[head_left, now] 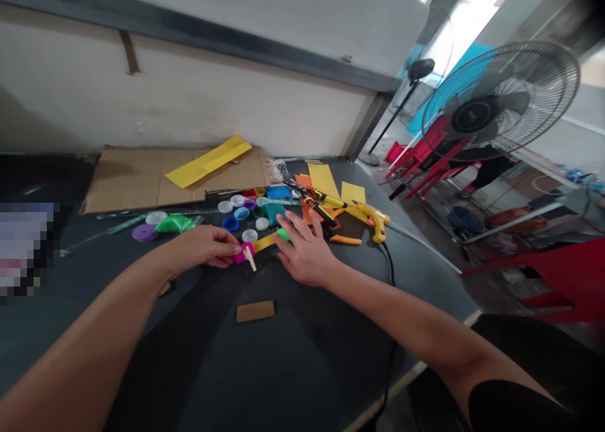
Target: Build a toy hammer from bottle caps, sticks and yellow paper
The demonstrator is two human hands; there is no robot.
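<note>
My left hand pinches a small magenta piece between thumb and fingers. A short pale wooden stick lies against it, pointing toward me. From the magenta piece a yellow strip runs right to something bright green, partly hidden by fingers. My right hand is over that green part with its fingers spread; whether they touch it I cannot tell. Just beyond both hands are loose bottle caps, among them a white cap and a blue cap. A small brown cardboard piece lies nearer me.
Yellow-handled pliers, a yellow glue gun with a black cord, and an orange-handled tool lie to the right. Behind are a cardboard sheet and yellow paper. A green packet lies left. A fan stands beyond the table.
</note>
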